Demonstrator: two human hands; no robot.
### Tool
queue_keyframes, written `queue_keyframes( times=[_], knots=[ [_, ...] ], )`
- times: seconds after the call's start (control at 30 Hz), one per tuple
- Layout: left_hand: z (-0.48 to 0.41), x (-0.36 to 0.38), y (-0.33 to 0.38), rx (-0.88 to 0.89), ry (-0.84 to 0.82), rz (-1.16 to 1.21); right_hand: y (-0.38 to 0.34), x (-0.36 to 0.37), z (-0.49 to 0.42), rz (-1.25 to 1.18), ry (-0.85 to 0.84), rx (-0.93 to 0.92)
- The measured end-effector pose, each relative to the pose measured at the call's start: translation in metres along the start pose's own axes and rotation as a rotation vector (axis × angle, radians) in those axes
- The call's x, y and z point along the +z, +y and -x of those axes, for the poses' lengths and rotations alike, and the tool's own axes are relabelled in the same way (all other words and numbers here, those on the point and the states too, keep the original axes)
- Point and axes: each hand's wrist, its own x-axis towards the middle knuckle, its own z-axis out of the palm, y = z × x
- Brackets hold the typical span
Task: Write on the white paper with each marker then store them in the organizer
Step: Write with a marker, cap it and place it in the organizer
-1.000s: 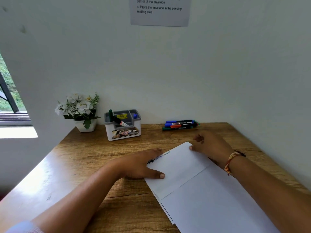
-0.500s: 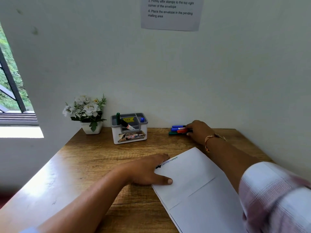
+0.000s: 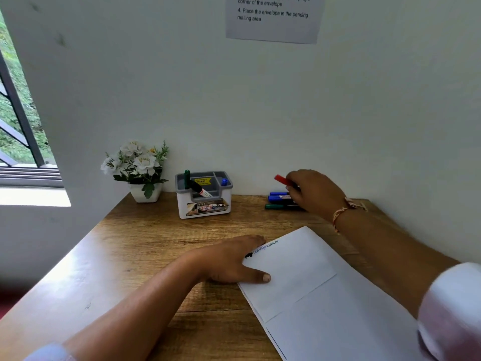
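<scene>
White paper (image 3: pixel 299 277) lies on the wooden desk (image 3: pixel 145 246), with small writing along its top left edge. My left hand (image 3: pixel 231 261) rests flat on the paper's left corner, thumb pressing the sheet. My right hand (image 3: pixel 312 191) grips a red marker (image 3: pixel 282 180), lifted just above the pile near the wall. Two blue markers (image 3: pixel 278 196) and a green marker (image 3: pixel 276 206) still lie there on the desk. The grey and white organizer (image 3: pixel 205 204) stands at the back and holds a green marker (image 3: pixel 187 178), a black marker (image 3: pixel 199 190) and a blue one (image 3: pixel 224 182).
A white pot of white flowers (image 3: pixel 140 173) stands left of the organizer by the wall. A printed notice (image 3: pixel 273 16) hangs on the wall above. A window (image 3: pixel 18 131) is at the far left. A second sheet (image 3: pixel 346 329) lies under the paper.
My right hand left the paper, reached to the markers by the wall, took the red one and raised it. My left hand stayed on the paper.
</scene>
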Motion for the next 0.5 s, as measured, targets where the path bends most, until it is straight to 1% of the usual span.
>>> queue_keyframes(
  times=[0.1, 0.17, 0.23, 0.37, 0.43, 0.5],
  knots=[
    [-0.001, 0.001, -0.002, -0.008, 0.025, 0.042, -0.018, -0.022, 0.026, -0.146, -0.013, -0.073],
    [-0.003, 0.003, -0.003, -0.002, 0.088, 0.119, -0.027, -0.027, 0.048, -0.234, -0.064, -0.068],
    [-0.005, 0.005, -0.002, 0.014, 0.211, 0.223, -0.033, -0.023, 0.068, -0.287, -0.125, -0.058],
    [-0.007, 0.004, 0.004, 0.091, 0.491, 0.404, -0.039, -0.011, 0.092, -0.376, -0.138, -0.113],
    [-0.006, 0.004, 0.01, 0.147, 0.564, 0.449, -0.044, -0.011, 0.095, -0.407, -0.133, -0.153],
    [-0.005, 0.006, 0.017, 0.215, 0.59, 0.513, -0.048, -0.012, 0.098, -0.403, -0.115, -0.197]
  ],
)
